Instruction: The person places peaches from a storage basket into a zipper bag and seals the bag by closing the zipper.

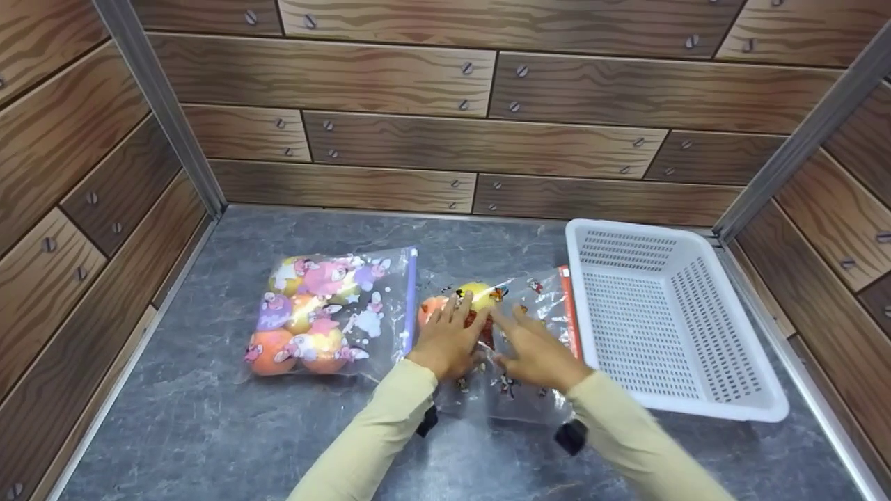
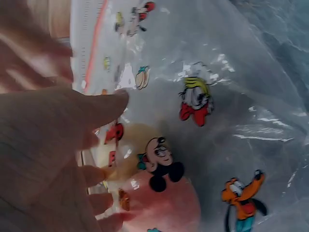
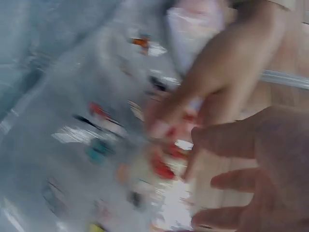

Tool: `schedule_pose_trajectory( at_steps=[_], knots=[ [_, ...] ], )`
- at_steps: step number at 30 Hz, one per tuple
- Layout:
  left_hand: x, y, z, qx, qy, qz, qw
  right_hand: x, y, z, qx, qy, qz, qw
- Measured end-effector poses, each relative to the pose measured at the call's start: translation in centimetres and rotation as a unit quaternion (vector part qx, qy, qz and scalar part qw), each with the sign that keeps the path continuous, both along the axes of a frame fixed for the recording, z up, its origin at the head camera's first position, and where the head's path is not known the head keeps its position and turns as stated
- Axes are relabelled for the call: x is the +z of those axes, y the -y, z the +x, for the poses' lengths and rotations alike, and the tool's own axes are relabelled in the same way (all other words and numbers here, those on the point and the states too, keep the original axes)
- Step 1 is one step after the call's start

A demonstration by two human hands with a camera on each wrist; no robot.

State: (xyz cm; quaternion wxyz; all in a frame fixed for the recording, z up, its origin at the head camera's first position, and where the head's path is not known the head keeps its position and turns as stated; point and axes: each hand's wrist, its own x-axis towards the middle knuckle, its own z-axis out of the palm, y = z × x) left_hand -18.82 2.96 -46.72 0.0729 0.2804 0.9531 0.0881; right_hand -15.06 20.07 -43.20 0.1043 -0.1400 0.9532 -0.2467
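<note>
Cartoon-print bag (image 1: 529, 334) at centre of grey counter (image 1: 209, 417), two fruits (image 1: 477, 296) visible inside. Left hand (image 1: 445, 341) and right hand (image 1: 532, 351) lie on it, fingers straight, gripping nothing. Second filled bag (image 1: 327, 313) just left. One white basket (image 1: 668, 320) right.

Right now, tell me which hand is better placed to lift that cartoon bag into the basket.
Right, probably. The right hand lies on the bag on the side next to the basket; the left hand rests over the fruit, farther away.
</note>
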Motion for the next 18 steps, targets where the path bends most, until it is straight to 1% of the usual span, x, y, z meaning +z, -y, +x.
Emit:
schedule_pose_trajectory(
  at_steps=[1,3,7,10,14,18],
  knots=[
    [-0.1,0.0,-0.1,0.002,-0.002,-0.013,0.9999,-0.7,0.3,-0.2,-0.009,0.011,0.002,1.000],
    [-0.2,0.0,-0.3,0.004,-0.006,-0.028,0.9996,-2.0,0.6,-0.9,-0.024,0.016,0.001,1.000],
    [-0.3,0.1,-0.9,0.003,-0.005,-0.045,0.9990,-3.8,0.9,-2.4,-0.033,-0.013,-0.015,0.999],
    [-0.2,0.4,-1.5,0.004,0.002,-0.058,0.9983,-4.7,1.0,-3.2,-0.027,-0.037,-0.033,0.998],
    [0.1,0.9,-2.1,0.006,0.008,-0.070,0.9975,-5.7,1.3,-4.0,-0.030,-0.052,-0.065,0.996],
    [0.4,1.2,-2.8,0.006,0.004,-0.071,0.9975,-6.7,1.7,-4.7,-0.027,-0.073,-0.102,0.992]
  ],
)
